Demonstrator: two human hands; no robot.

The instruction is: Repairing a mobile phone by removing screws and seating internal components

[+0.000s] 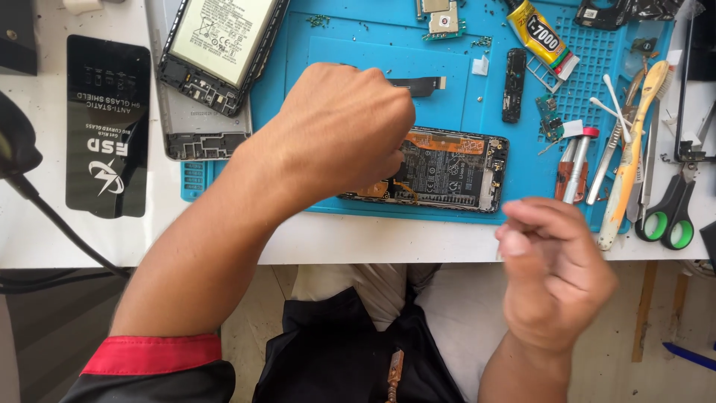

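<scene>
Your right hand (556,280), nearest the lens at lower right, hangs off the table edge with fingers curled loosely inward; blur hides whether they pinch anything. Your left hand (343,130), mid-frame, is clenched into a fist over the left end of the opened phone (447,170), which lies on the blue mat (358,60) near its front edge. Whether that fist grips a tool I cannot tell. Pressing hard there could crack the exposed board or tear the orange flex. The glue tube (538,33) and scissors (671,209) lie at right.
</scene>
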